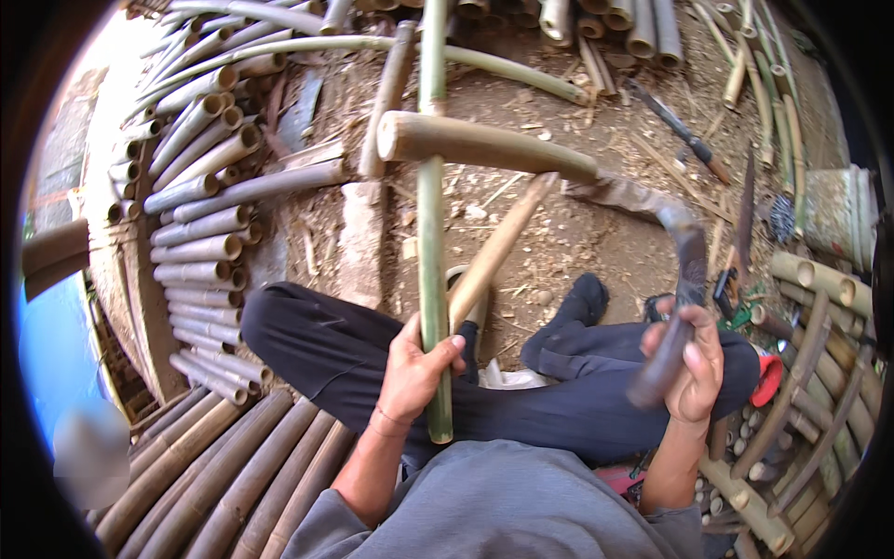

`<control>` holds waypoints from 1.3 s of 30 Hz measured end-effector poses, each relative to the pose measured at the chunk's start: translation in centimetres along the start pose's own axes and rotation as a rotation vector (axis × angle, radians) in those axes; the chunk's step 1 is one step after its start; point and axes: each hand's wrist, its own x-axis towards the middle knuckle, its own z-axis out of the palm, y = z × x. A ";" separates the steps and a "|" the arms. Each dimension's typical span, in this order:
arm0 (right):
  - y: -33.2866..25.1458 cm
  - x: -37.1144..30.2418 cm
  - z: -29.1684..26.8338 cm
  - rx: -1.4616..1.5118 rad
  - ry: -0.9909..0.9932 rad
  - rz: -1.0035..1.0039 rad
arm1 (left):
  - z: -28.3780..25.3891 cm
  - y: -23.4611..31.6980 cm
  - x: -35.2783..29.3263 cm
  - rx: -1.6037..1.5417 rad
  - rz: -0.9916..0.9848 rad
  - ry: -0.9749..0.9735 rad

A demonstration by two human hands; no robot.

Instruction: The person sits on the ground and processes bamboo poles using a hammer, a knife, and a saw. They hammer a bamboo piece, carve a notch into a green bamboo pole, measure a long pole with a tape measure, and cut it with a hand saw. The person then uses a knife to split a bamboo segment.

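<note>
My left hand (410, 373) is closed round the lower part of a slim green bamboo pole (431, 247), its thumb across the front. The pole runs away from me and passes behind a thick, short bamboo length (484, 144) lying crosswise. A pale, tapered wooden stick (503, 242) slants beside the pole, its lower end close to my left thumb; whether my fingers touch it I cannot tell. My right hand (691, 363) grips the dark handle of a curved tool (691, 256), held over my right knee. Its brownish far part bends left towards the bamboo length; blur hides the detail.
Cut bamboo lengths (200, 247) are stacked at left, with thicker poles (223, 475) near my left side. At right stand a wooden rack (801, 401) of bamboo and a whitish bucket (838, 214). A dark long-handled tool (680, 126) lies on the chip-strewn dirt floor (521, 102).
</note>
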 end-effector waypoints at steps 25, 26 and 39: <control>1.7 9.6 10.9 -0.359 -0.536 1.013 | -0.3 -1.0 1.7 0.137 0.050 0.105; 1.7 9.9 11.3 -0.362 -0.538 1.041 | -0.3 -1.3 1.9 0.154 0.071 0.118; -1.3 13.6 10.9 -0.844 -0.600 0.448 | -2.3 -2.7 3.0 -0.203 0.064 -0.140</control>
